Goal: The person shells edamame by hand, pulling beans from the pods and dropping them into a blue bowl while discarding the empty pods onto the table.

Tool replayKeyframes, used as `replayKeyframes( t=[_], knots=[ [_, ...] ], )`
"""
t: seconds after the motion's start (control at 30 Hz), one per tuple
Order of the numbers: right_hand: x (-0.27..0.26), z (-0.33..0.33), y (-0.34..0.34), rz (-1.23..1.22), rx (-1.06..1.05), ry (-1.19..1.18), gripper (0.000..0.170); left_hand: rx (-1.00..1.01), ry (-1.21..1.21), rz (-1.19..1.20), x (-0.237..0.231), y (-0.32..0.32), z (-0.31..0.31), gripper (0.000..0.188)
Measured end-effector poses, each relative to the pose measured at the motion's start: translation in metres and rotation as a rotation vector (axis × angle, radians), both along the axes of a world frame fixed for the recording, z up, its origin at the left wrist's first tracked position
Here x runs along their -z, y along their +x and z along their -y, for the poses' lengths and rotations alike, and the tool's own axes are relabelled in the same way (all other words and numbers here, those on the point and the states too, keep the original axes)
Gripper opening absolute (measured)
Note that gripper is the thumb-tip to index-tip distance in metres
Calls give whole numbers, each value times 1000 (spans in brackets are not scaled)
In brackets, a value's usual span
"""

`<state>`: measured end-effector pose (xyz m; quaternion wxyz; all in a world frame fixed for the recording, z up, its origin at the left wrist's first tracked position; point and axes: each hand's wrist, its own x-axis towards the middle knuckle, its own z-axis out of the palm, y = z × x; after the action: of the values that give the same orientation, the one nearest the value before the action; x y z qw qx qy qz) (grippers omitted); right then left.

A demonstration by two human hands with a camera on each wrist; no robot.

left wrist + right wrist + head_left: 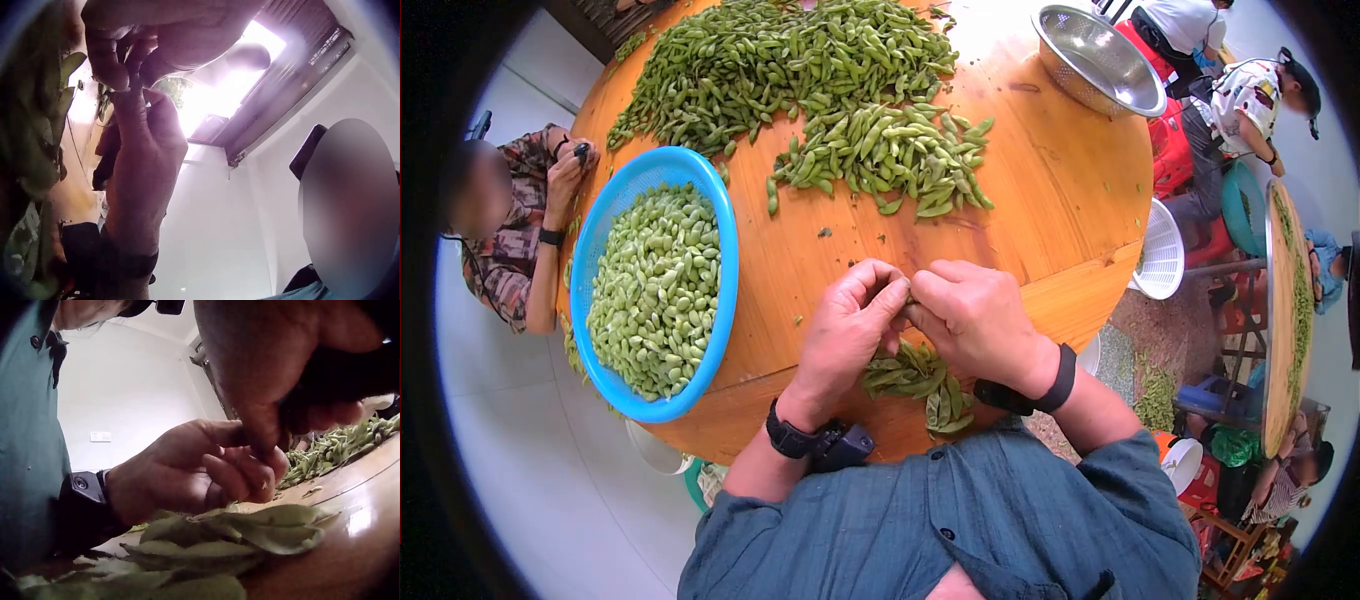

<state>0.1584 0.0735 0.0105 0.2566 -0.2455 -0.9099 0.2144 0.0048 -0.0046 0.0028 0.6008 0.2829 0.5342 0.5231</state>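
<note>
My left hand [847,315] and right hand [980,312] meet over the near edge of the table, thumbs and fingertips pinched together. Between them is a soybean pod [910,296], mostly hidden by the fingers. Just below lies a small heap of flat green pods [920,378]; in the right wrist view these pods [275,528] lie close under the left hand [181,465]. Beyond the hands is a small pile of plump pods [890,160]. To the left, a blue basket [727,250] holds many shelled green beans [660,290].
A large mound of pods [770,65] covers the far side of the round wooden table [1050,190]. A steel colander [1135,75] stands at the far right edge. One person [520,220] sits at the left; others are around another table [1280,410] at the right.
</note>
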Motion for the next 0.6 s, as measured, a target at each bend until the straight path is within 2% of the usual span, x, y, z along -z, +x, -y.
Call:
replayKeyframes(
  t=[0.23,0.33,0.4,0.43,0.5,0.53,0.6],
  knots=[
    [4,-5,1,-56,-31,-30,18,33,-3,6,0,2,-2,17],
    [2,-6,2,-139,-9,-82,18,65,-27,113,1,-3,-4,17],
    [-4,-5,6,-72,14,-193,17,-28,-29,337,6,-5,-7,15],
    [-6,-3,8,-73,14,-193,17,-29,-28,337,5,-7,-10,15],
    [-8,2,11,62,-15,-176,20,-182,-45,370,3,-12,-18,12],
    [-8,4,12,61,-12,-177,20,-179,-46,369,3,-15,-22,12],
    [-8,9,10,118,-206,-192,24,-92,34,248,3,-19,-34,10]
  ],
)
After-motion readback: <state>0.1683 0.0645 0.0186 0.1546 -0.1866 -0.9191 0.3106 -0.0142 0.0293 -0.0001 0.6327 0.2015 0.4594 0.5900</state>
